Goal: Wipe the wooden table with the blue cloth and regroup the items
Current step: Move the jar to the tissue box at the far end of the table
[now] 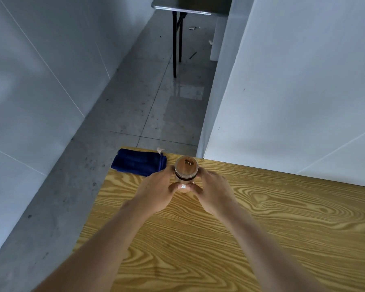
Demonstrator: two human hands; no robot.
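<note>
While the folded blue cloth point(139, 164) lies at ten o'clock, the wooden-lidded jar point(186, 171) is gripped by left hand point(157, 191) and right hand point(214, 191), probably for repositioning.

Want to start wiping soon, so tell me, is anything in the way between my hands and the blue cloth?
Yes. Both the left hand and the right hand grip a wooden-lidded jar. The blue cloth lies just left of it at the table's far corner, otherwise unobstructed.
</note>
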